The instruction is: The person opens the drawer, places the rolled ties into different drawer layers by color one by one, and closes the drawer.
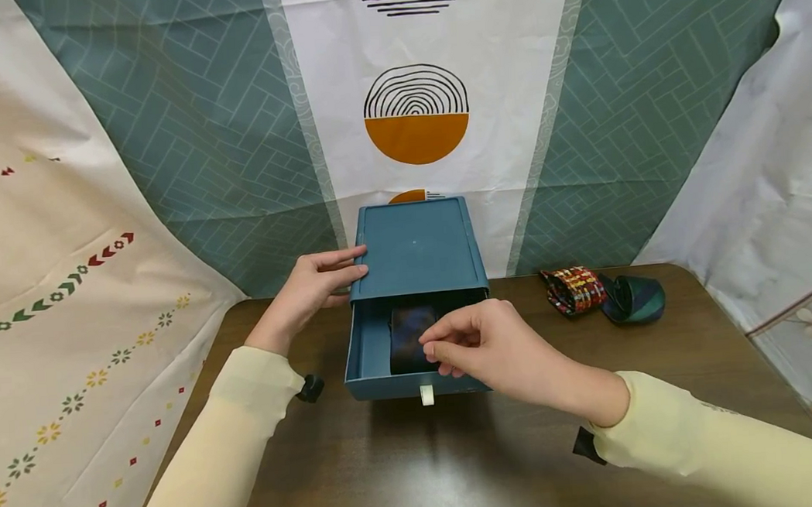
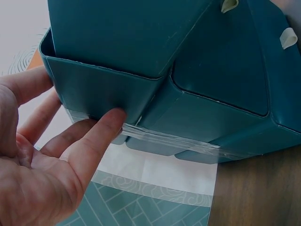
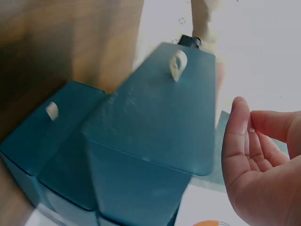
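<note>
A teal drawer unit (image 1: pixel 416 253) stands against the wall cloth, its top drawer (image 1: pixel 370 356) pulled out toward me. Inside that drawer lies a dark, flat, rectangular thing (image 1: pixel 406 346) with a bluish sheen, partly hidden behind my right hand. My left hand (image 1: pixel 317 286) rests its fairly straight fingers on the unit's left side; in the left wrist view the thumb (image 2: pixel 106 126) touches the side near the tape. Over the drawer's right part hovers my right hand (image 1: pixel 488 345), fingers loosely bent and thumb close to them, with nothing visible between them.
Right of the unit, a rolled checked fabric strip (image 1: pixel 576 290) and a rolled dark green-and-navy one (image 1: pixel 635 298) lie side by side on the wooden table (image 1: pixel 419 470). A pale pull tab (image 1: pixel 426 395) sticks out from the drawer front. Clear tape (image 2: pixel 174 140) runs around the unit.
</note>
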`<state>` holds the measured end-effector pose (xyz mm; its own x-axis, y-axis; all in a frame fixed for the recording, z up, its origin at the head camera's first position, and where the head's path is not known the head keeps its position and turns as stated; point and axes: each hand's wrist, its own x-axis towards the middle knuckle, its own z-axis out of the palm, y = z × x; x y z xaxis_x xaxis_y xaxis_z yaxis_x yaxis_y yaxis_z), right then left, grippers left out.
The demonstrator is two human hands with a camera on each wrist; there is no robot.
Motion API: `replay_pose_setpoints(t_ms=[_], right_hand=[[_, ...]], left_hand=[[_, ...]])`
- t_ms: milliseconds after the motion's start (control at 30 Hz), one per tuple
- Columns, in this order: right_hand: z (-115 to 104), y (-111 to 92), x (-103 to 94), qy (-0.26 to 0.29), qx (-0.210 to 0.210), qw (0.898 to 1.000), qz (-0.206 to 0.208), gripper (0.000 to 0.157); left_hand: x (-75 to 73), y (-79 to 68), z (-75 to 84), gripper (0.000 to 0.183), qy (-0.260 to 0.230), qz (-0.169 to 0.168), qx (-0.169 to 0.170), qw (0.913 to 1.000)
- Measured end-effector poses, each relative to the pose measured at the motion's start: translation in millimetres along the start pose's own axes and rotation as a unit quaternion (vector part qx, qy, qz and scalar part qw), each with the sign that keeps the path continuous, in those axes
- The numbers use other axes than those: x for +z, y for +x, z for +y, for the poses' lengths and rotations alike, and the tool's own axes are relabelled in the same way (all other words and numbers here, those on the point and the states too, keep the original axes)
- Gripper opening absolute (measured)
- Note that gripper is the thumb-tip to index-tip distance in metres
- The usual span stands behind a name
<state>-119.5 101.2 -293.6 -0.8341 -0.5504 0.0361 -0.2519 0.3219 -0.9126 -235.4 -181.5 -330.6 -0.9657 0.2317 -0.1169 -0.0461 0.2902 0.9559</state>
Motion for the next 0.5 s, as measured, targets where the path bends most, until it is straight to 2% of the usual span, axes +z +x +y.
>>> replay_pose_setpoints(t_ms=[267,500], right_hand=[[8,-11,3.3,0.019,0.02,0.999,-0.036,0.015],[8,-18,8.2,0.016,0.036,0.998,-0.049,0.014]], left_hand=[[3.2,-12.0,16.4,0.048,0.0,-0.009,-0.008,0.9999],[4.4,-12.7,18.8,0.048,0.003,-0.014,-0.007,0.9999]])
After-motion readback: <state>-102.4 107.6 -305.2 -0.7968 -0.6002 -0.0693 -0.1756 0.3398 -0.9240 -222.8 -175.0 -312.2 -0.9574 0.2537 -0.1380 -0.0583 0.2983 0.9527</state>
